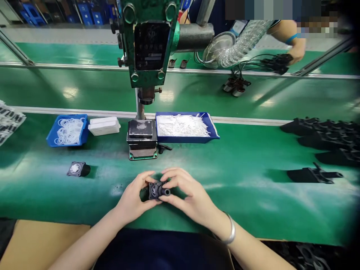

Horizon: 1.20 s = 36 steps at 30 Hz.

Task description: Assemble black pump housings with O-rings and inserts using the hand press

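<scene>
My left hand and my right hand meet over the near edge of the green bench. Both are closed round one small black plastic part with a square flange and a short tube that points right. The left hand grips the flange end. Fingertips of the right hand pinch the tube end. A silver bangle sits on my right wrist. A similar black part with a white impeller face lies on the bench to the left, apart from both hands.
A green bench press stands straight ahead with its black block below. Left of it are a blue tray of white rings and a white box; right of it, a blue tray of white strips. Black housings pile at the right. Another person's hand works across the belt.
</scene>
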{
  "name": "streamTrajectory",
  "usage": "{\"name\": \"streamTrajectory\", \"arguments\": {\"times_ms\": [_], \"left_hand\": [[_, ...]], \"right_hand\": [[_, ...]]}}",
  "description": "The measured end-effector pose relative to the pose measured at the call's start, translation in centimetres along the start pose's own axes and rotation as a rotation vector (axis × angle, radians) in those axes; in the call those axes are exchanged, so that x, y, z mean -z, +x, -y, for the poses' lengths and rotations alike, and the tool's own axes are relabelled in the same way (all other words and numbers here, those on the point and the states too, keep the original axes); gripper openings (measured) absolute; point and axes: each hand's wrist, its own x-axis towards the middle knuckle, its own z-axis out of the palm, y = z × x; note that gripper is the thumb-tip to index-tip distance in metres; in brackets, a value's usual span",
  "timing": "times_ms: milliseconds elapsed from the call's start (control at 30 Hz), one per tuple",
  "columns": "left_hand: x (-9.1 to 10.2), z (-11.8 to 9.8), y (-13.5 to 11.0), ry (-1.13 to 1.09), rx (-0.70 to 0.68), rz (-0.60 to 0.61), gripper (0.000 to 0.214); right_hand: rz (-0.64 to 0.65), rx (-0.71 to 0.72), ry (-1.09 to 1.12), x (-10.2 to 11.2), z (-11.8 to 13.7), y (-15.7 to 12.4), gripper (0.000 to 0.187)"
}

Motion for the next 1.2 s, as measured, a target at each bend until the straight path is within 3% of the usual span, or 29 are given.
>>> {"name": "streamTrajectory", "arguments": {"times_ms": [367, 700, 933, 1200], "left_hand": [[-0.2, 0.6, -0.1, 0.081, -0.038, -0.012, 0.063], [-0.2, 0.6, -0.1, 0.1, -0.072, -0.006, 0.059], [-0.1, 0.2, -0.1, 0.067, -0.037, -0.02, 0.056], [-0.3, 0.3, -0.4, 0.105, -0.066, -0.022, 0.052]], "right_hand": [[0.011, 0.098, -0.142, -1.9, -0.1, 0.2, 0.01], [0.089, -0.008, -0.07, -2.1, 0.0, -0.1, 0.012], [0.047, -0.053, -0.061, -2.6, -0.4, -0.8, 0.013], [0.033, 0.003, -0.054, -3.2, -0.5, -0.7, 0.011]]}}
